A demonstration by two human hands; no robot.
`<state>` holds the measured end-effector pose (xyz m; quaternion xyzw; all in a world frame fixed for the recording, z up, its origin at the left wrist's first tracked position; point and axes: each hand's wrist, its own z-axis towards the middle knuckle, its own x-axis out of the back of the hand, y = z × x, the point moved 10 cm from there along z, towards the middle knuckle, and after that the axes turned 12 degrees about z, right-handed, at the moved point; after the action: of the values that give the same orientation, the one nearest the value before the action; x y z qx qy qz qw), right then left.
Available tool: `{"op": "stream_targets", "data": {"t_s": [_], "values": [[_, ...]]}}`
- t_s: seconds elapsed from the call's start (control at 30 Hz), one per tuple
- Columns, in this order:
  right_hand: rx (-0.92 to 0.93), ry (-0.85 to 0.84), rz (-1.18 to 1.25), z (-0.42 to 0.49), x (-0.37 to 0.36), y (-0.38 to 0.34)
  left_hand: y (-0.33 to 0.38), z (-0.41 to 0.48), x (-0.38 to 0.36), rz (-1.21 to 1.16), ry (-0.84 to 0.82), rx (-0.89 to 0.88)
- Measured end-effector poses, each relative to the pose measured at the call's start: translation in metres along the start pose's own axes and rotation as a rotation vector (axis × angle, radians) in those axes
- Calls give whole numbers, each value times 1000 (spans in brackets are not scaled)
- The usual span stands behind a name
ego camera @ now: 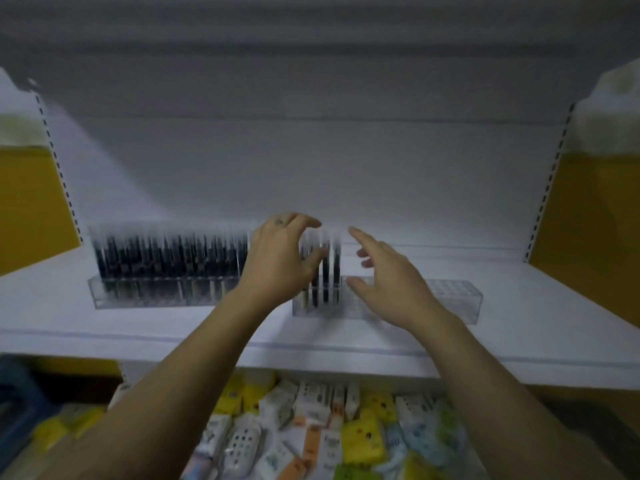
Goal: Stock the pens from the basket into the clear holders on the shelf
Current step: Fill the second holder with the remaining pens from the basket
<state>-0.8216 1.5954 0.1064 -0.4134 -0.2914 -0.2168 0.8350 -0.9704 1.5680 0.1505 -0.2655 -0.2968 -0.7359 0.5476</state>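
Head view. On the left hand (277, 261), curved fingers (304, 221) and thumb cupped at the pens (327, 268) upright in the right holder (450, 296); grip blurred, cannot tell. On the right hand (391, 275), fingers (360, 235) spread, holding nothing, above its free slots. Left holder (100, 296) full; open shelf (519, 341) rightward

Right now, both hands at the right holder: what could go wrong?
1. The left hand curls close by the few pens in the right holder; a bump could tip them.
2. That holder is mostly empty, probably light; the open right hand above it could push it toward the shelf edge.
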Motion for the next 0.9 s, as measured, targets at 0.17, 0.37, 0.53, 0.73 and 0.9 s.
{"op": "stream_targets", "data": {"t_s": [0.17, 0.37, 0.53, 0.73, 0.9], "values": [[76, 108, 85, -55, 0, -19, 10, -60, 9, 37, 68, -63], [1, 124, 177, -124, -49, 4, 5, -151, -40, -45, -17, -79], [-214, -79, 189, -178, -136, 64, -18, -232, -124, -51, -299, 58], [-440, -381, 105, -254, -226, 136, -41, -322, -200, -1, -682, 192], [-534, -588, 165, -297, -280, 159, -52, -388, -243, 3, -847, 257]]}}
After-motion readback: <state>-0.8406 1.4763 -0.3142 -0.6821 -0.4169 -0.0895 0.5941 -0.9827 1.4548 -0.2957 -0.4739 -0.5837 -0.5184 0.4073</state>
